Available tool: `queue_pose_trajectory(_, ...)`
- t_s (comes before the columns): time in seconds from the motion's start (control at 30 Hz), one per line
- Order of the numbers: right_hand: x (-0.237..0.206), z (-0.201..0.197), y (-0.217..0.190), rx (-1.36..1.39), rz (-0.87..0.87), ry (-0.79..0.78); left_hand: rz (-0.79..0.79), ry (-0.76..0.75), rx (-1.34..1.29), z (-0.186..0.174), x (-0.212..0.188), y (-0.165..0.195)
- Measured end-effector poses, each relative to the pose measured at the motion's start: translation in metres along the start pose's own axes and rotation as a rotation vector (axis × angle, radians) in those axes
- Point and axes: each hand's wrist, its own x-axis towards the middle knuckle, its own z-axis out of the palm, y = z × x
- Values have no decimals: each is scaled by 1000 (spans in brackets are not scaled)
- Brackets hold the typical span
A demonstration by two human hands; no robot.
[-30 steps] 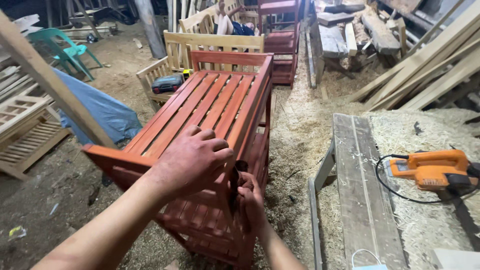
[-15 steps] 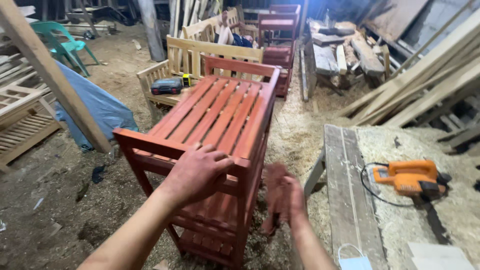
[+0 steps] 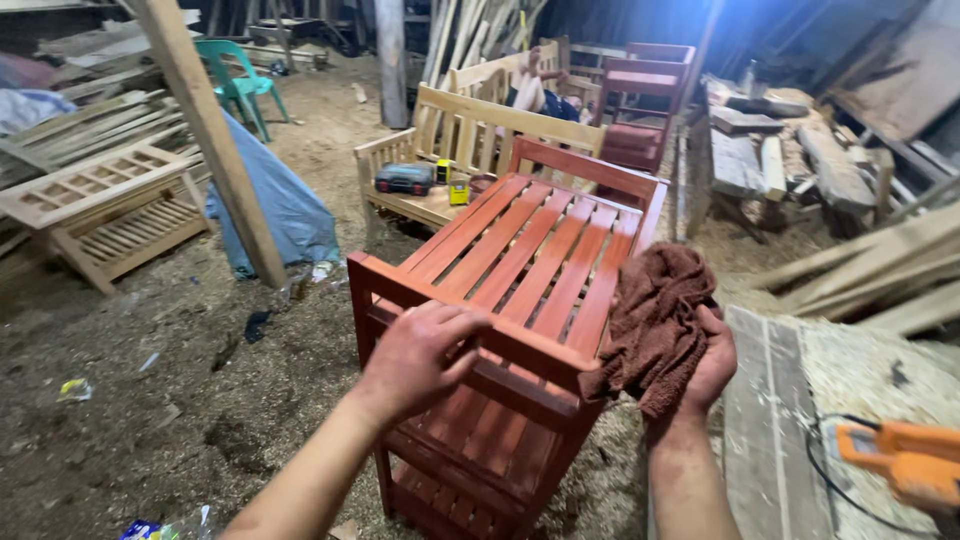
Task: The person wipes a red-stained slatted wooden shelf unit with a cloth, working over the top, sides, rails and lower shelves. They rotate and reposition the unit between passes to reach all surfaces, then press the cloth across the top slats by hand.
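A red-stained slatted wooden chair (image 3: pixel 540 250) lies tipped on its side on the sawdust floor in front of me. My left hand (image 3: pixel 420 355) rests on its near top rail, fingers curled over the edge. My right hand (image 3: pixel 705 370) is raised beside the chair's right edge, gripping a crumpled, stain-soaked brown rag (image 3: pixel 655 320). The rag hangs just clear of the chair's corner. Both of my hands and forearms are smeared with red stain.
An unstained wooden bench (image 3: pixel 460 150) stands behind the chair with small tools on its seat. Further red chairs (image 3: pixel 640 110) stand at the back. A plank bench (image 3: pixel 760 430) with an orange power tool (image 3: pixel 900 460) sits at right. A slanted post (image 3: pixel 215 140), blue tarp (image 3: pixel 285 210) and green plastic chair (image 3: pixel 235 85) stand left.
My right hand came out from under the chair's frame and rose to the right with the rag. My left hand stayed on the rail. The view stepped back slightly.
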Motion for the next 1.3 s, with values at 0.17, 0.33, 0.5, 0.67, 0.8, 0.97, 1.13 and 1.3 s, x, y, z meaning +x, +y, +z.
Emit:
queue_pose_trajectory(0.17, 14, 46, 49, 127, 224, -76, -79, 146, -231, 16, 24, -7)
queue_pose_trajectory(0.33, 12, 76, 115, 181, 387, -140, -126, 223, -420, 42, 48, -31)
queue_pose_trajectory(0.5, -4, 104, 168, 238, 267, -226, -217, 116, -531, 52, 45, -63)
queue_pose_trajectory(0.67, -11, 152, 208, 11, 236, -176, -275, 60, -535, 34, 41, -113)
queue_pose_trajectory(0.8, -19, 198, 254, 36, 134, -312, -156, 17, -613, -1, 29, -164)
queue_pose_trajectory(0.97, -26, 245, 319, -226, -24, -247, -151, -49, -791, -53, 15, -224)
queue_pose_trajectory(1.13, -27, 265, 369, -247, -15, -89, -280, -110, -1106, -73, 7, -266)
queue_pose_trajectory(1.3, -7, 266, 399, -360, -121, -64, -244, -107, -1163, -64, 21, -299)
